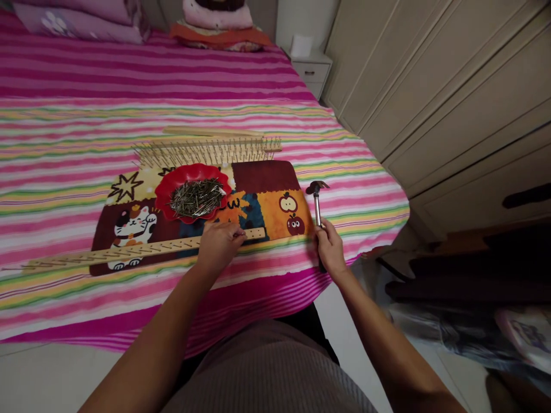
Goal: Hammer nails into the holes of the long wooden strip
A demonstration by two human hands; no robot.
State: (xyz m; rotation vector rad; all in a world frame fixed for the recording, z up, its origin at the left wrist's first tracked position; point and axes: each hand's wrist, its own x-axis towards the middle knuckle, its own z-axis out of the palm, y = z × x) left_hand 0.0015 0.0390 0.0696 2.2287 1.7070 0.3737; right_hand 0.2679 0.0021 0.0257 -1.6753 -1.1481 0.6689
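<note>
My left hand (220,244) is closed in a pinch above the wooden strip (167,246), near its right end. Whatever is between the fingertips is too small to make out. Nails stick out of the strip to the left of this hand, and small dark holes show at its right end. Gripped by the handle in my right hand (330,246) is a claw hammer (317,201), its head up, at the right side of the patterned mat (275,178). A red scalloped bowl (161,195) full of loose nails (198,198) sits on the mat, just beyond my left hand.
Behind the bowl lie more wooden strips (215,152) with many upright nails. A striped sheet (357,201) covers the bed. Folded bedding (86,23) lies at the far side. A nightstand (314,71) and wardrobe doors (430,74) stand to the right.
</note>
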